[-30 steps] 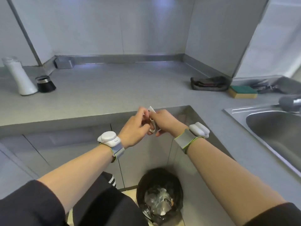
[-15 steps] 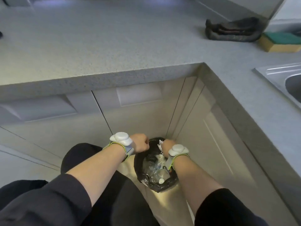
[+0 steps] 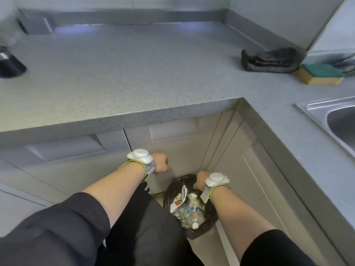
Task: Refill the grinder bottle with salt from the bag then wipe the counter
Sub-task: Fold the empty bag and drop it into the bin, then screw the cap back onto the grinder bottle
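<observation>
My left hand point(image 3: 160, 163) is curled into a fist in front of the cabinet doors, below the counter edge, with nothing visible in it. My right hand point(image 3: 198, 181) hangs over the back rim of the black-lined trash bin point(image 3: 207, 225), fingers pointing down and hidden. A crumpled white salt bag point(image 3: 179, 198) with orange print lies in the bin among clear plastic bottles, just left of my right hand; whether they touch is unclear. The black grinder top point(image 3: 10, 67) stands on the grey counter point(image 3: 134, 73) at the far left edge. The bottle itself is out of sight.
A dark folded cloth point(image 3: 269, 61) lies at the counter's back right, with a yellow-green sponge point(image 3: 320, 74) beside it. A steel sink point(image 3: 338, 121) is at the right edge. Cabinet doors point(image 3: 182, 146) form the inside corner behind the bin.
Both hands dropped from counter height down to the bin. The white bag that my right hand held now lies in the bin, and my left hand has moved left, away from it.
</observation>
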